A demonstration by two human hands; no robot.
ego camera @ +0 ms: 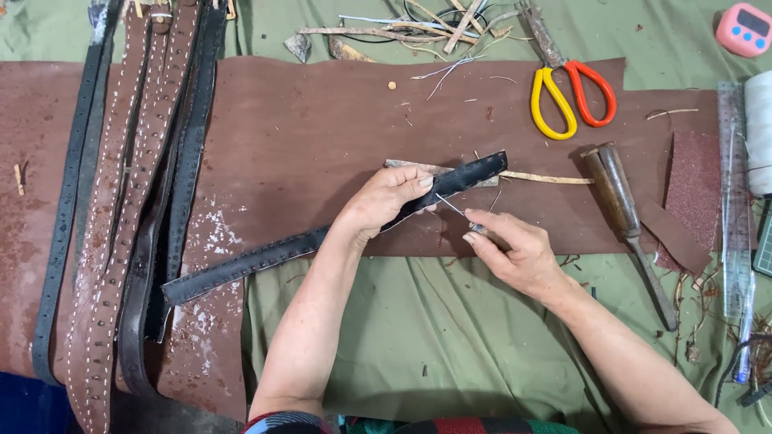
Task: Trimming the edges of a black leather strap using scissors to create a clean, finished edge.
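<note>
- Desk (450, 337): covered in olive-green cloth, with a wide brown leather sheet (305, 137) spread across its upper half.
- Black strap (322, 239): long, stitch-holed along both edges, lying slantwise on the leather sheet; its far end is lifted near the middle of the desk.
- Left hand (384, 201): grip clamped on the black strap close to its far end.
- Right hand (515, 249): fingers pinched together on a thin needle (452, 206), whose tip meets the strap's edge.
- Bundle of belts (129, 201): brown and black, some with pale stitching, laid lengthwise at the left.
- Scissors (572, 92): one yellow loop, one red, at upper right.
- Wood-handled chisel (627, 217): to the right of the hands, on the leather.
- Pink timer (745, 29): far right corner.
- Clear ruler (733, 201) and white thread spool (759, 133): right edge.
- Scraps and twigs (418, 32): top centre.
</note>
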